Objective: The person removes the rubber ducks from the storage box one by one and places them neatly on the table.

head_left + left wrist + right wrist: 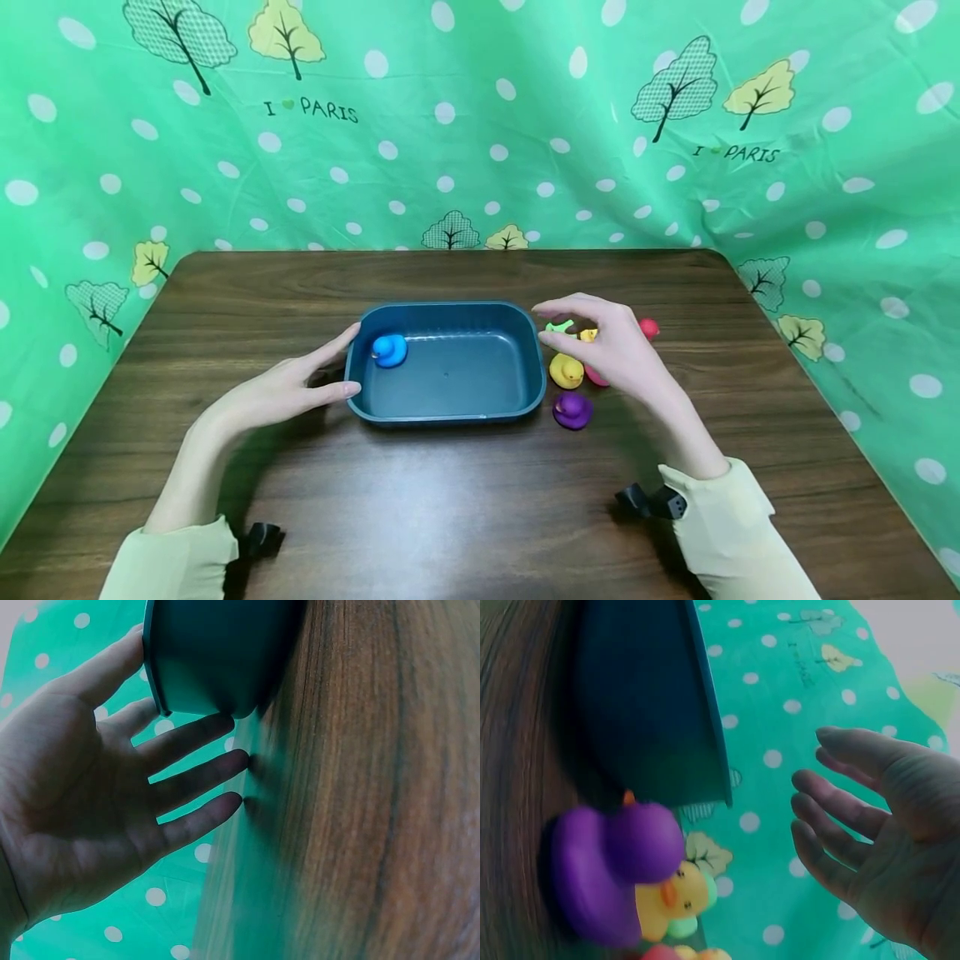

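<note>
A dark blue rectangular bin [450, 404] stands mid-table with one blue rubber duck [390, 351] inside, near its left end. My left hand [273, 392] is at that end, fingers spread; the left wrist view shows the fingertips touching the bin's wall [217, 660]. Beyond the bin's right end, my right hand [615, 342] hovers over a cluster of toys with bent fingers and nothing in its grasp. Below it lie a yellow duck [566, 372] and a purple duck [573, 411]. A bright green toy [558, 326] and a pink one [597, 379] are partly hidden by the hand.
A red toy [649, 328] lies just right of my right hand. The brown wooden table [420, 508] meets a green dotted cloth [480, 125] at its back and sides. Small black devices [651, 502] sit at both wrists.
</note>
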### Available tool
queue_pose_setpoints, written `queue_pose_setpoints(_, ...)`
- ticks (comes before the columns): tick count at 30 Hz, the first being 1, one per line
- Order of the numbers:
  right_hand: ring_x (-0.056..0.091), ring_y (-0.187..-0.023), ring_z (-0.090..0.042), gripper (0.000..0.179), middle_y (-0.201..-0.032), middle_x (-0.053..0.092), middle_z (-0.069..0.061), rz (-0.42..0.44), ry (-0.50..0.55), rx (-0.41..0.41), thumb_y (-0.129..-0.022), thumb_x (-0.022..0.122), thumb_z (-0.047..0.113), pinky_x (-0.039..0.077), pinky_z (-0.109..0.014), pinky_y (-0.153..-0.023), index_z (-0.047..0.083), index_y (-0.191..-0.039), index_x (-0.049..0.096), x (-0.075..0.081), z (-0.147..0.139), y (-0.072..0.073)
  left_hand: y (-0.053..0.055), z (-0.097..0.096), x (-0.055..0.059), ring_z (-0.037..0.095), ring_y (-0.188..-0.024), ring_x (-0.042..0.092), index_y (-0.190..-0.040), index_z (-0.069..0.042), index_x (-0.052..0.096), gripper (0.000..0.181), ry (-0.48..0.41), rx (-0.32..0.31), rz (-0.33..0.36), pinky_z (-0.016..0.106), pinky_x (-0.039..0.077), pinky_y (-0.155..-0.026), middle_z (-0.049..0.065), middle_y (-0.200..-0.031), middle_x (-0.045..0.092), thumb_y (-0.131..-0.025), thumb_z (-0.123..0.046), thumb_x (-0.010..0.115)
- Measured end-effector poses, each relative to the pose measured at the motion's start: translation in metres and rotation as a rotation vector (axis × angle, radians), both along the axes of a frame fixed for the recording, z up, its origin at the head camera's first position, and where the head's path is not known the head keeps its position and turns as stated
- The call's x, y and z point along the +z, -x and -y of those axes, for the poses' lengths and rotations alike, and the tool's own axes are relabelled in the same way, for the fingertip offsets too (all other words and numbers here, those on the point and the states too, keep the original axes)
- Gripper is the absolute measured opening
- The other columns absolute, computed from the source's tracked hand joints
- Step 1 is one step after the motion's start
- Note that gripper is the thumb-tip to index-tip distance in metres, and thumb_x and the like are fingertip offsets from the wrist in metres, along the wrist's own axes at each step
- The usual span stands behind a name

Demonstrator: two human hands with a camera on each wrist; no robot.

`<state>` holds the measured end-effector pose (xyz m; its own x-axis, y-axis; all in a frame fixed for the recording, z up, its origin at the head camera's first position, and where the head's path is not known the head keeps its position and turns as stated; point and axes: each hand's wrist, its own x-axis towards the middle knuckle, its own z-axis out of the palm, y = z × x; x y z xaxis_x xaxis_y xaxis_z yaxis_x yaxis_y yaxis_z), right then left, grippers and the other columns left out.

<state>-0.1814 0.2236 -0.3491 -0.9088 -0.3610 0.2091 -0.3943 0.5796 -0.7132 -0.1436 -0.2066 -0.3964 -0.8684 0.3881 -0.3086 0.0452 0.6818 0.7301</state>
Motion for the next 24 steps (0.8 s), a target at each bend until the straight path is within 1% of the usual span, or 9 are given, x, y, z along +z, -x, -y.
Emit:
queue_pose_setpoints(3, 0.07, -0.103, -0.016, 0.032, -0.121, 0.075, 0.001, -0.019, 0.01, 0.018, -0.092, 0.079, 0.022, 0.059, -0.031, -0.087, 0.02, -0.123, 0.075, -0.001, 0.009, 0.002, -0.001, 0.0, -0.001, 0.042, -0.16, 0.017, -0.161, -0.053, 0.004, 0.08, -0.003, 0.002, 0.003, 0.072, 0.029, -0.119, 0.003, -0.175, 0.014, -0.101, -0.058, 0.056)
queue_pose_setpoints(5, 0.07, -0.103, -0.014, 0.032, -0.12, 0.075, 0.002, -0.03, 0.015, 0.031, -0.092, 0.079, 0.021, 0.06, -0.031, -0.087, 0.02, -0.124, 0.075, -0.001, 0.015, 0.003, -0.001, 0.001, -0.001, 0.042, -0.16, 0.017, -0.16, -0.054, 0.004, 0.08, -0.002, 0.003, 0.001, 0.072, 0.029, -0.119, 0.003, -0.175, 0.014, -0.1, -0.059, 0.056)
queue_pose_setpoints(8, 0.07, -0.104, -0.015, 0.032, -0.121, 0.074, 0.003, -0.032, 0.025, 0.048, -0.093, 0.078, 0.022, 0.061, -0.035, -0.089, 0.022, -0.124, 0.075, -0.001, 0.023, 0.004, -0.001, 0.0, -0.002, 0.041, -0.16, 0.018, -0.16, -0.054, 0.004, 0.079, -0.004, 0.0, -0.004, 0.071, 0.029, -0.119, 0.002, -0.174, 0.015, -0.101, -0.058, 0.056)
queue_pose_setpoints(9, 0.07, -0.104, -0.016, 0.032, -0.121, 0.074, 0.004, -0.033, 0.027, 0.052, -0.093, 0.078, 0.022, 0.061, -0.038, -0.089, 0.023, -0.124, 0.074, 0.0, 0.026, 0.004, -0.001, 0.0, -0.002, 0.041, -0.16, 0.018, -0.16, -0.054, 0.004, 0.079, -0.004, 0.0, -0.005, 0.071, 0.029, -0.119, 0.002, -0.174, 0.015, -0.101, -0.058, 0.056)
queue_pose_setpoints(15, 0.067, -0.103, -0.014, 0.032, -0.123, 0.074, 0.002, -0.039, 0.034, 0.075, -0.093, 0.078, 0.021, 0.059, -0.039, -0.086, 0.02, -0.124, 0.075, 0.0, 0.042, 0.004, 0.0, 0.0, -0.002, 0.041, -0.16, 0.017, -0.161, -0.053, 0.004, 0.08, -0.009, -0.001, -0.001, 0.071, 0.029, -0.119, 0.003, -0.175, 0.014, -0.1, -0.059, 0.056)
queue_pose_setpoints(19, 0.067, -0.104, -0.016, 0.031, -0.121, 0.075, -0.001, -0.049, 0.057, 0.093, -0.092, 0.079, 0.019, 0.06, -0.04, -0.087, 0.018, -0.123, 0.076, -0.001, 0.054, 0.007, 0.0, 0.0, -0.002, 0.041, -0.16, 0.018, -0.161, -0.053, 0.004, 0.08, -0.006, 0.001, 0.0, 0.071, 0.029, -0.119, 0.003, -0.174, 0.015, -0.1, -0.061, 0.056)
queue_pose_setpoints(24, 0.068, -0.109, -0.025, 0.031, -0.122, 0.075, -0.002, -0.053, 0.058, 0.118, -0.093, 0.078, 0.019, 0.06, -0.042, -0.088, 0.018, -0.124, 0.075, -0.003, 0.069, 0.009, 0.0, 0.0, -0.002, 0.042, -0.16, 0.018, -0.16, -0.054, 0.004, 0.079, -0.006, 0.007, 0.007, 0.072, 0.029, -0.119, 0.003, -0.175, 0.015, -0.101, -0.058, 0.056)
